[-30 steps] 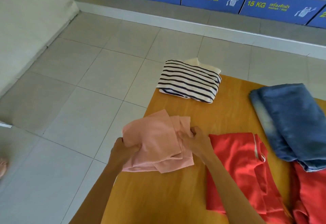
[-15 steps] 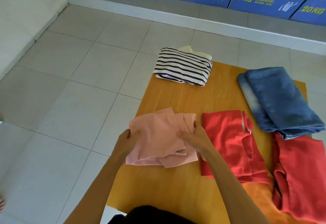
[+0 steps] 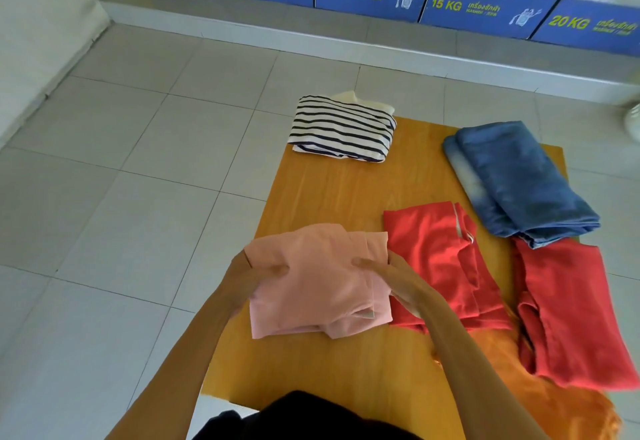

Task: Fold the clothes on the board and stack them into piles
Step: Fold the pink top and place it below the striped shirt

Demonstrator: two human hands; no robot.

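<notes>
The folded pale pink cotton garment (image 3: 317, 280) has come up a touch off the near-left corner since a moment ago, and the grip has changed: the thumbs now lie across its top, no longer bunched at its edges. The left hand (image 3: 249, 275) grasps the left side, thumb on top and fingers hidden beneath; the right hand (image 3: 389, 278) clasps the right edge the same way, thumb pressed onto the cloth. The bundle hangs over the orange-brown wooden board (image 3: 332, 197), partly past its left edge.

This looks like the carry step, fold done and a pile wanted. The navy-and-white striped folded top (image 3: 341, 131) sits at the far-left corner, the likely landing spot. Folded blue denim jeans (image 3: 519, 179) lie far right, and a loosely folded red knit shirt (image 3: 440, 256) sits just beside the right hand. The next move calls for keeping the loose flaps pinned while the bundle travels forward.
</notes>
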